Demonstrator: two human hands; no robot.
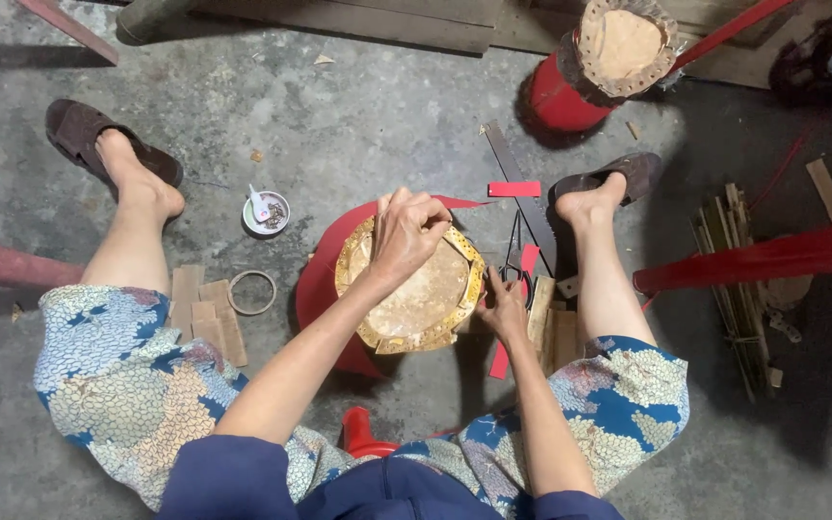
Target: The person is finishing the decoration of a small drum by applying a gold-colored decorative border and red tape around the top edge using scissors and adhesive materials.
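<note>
A small red drum point(320, 289) with a tan skin top and a gold-edged rim point(414, 306) stands on the floor between my legs. My left hand point(404, 231) rests on the far edge of the drum top, fingers curled as if pinching the rim. My right hand point(505, 306) is down on the floor beside the drum's right side, touching scissors point(515, 262) and red paper strips point(515, 190) near a stack of wood pieces point(551, 327). Whether it grips anything is unclear.
A small white bowl point(266, 214) and a tape ring point(252, 292) lie left of the drum, next to flat wood pieces point(206, 310). A second red drum point(601, 58) stands at the back right. A saw blade point(522, 188), bamboo strips point(736, 289) and red poles point(772, 258) lie right.
</note>
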